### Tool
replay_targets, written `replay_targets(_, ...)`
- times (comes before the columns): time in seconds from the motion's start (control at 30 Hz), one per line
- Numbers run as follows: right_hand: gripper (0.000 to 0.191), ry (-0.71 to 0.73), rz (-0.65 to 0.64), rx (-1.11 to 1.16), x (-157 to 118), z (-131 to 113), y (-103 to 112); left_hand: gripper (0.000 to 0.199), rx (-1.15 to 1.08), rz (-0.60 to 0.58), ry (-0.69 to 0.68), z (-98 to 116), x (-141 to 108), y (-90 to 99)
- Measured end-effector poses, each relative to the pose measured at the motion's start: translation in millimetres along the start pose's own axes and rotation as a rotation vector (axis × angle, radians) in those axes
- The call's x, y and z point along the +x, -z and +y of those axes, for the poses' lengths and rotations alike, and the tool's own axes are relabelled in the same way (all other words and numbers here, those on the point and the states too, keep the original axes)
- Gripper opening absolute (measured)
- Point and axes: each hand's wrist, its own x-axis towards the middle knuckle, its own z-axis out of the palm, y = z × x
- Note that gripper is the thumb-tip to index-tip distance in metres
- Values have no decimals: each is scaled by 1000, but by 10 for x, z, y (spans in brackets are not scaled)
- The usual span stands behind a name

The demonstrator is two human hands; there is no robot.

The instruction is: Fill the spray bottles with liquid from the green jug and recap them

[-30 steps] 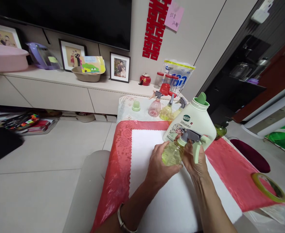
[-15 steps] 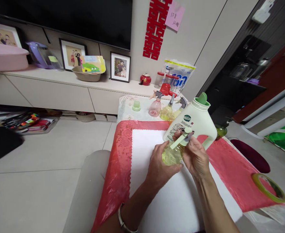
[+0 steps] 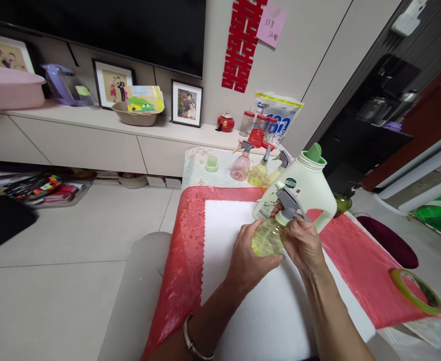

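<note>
My left hand (image 3: 248, 260) is wrapped round the clear yellow-green body of a spray bottle (image 3: 268, 239), tilted over the white mat (image 3: 250, 311). Fingers of my right hand (image 3: 302, 240) are closed at the bottle's neck, just under its grey trigger head (image 3: 290, 200); part of their grip is hidden. Right behind the bottle stands a large pale-green jug (image 3: 314, 185) with a handle, its green cap tilted up at the mouth.
Farther back are a pink spray bottle (image 3: 240, 166), a yellow spray bottle (image 3: 258, 174) and a green cap (image 3: 211, 163). A roll of tape (image 3: 399, 281) lies at the right on the red tablecloth (image 3: 183, 240). A grey stool (image 3: 141, 286) stands left of the table.
The spray bottle's head has turned: its nozzle end pointed toward me before, and the grey trigger now faces right. Both hands stay in nearly the same place.
</note>
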Motion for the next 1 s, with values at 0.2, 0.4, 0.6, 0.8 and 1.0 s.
replay_targets(0.2, 36, 4, -25, -26, 7, -11, 11, 80, -5, 0, 4, -11, -4, -9)
replay_targets(0.4, 38, -10, -2, -52, 15, -7, -20, 80, 53, 26, -10, 0, 4, -9)
replay_targets(0.6, 38, -9, -42, -41, -7, -28, -65, 80, 32, 32, -16, -22, 7, -15)
replay_targets(0.8, 36, 15, -9, -75, -11, -12, -60, 80, 26, 31, -20, 0, 5, 0)
replay_targets(1.0, 37, 35, 28, -125, -51, 91, -124, 72, -3, 32, 8, -34, 23, 21)
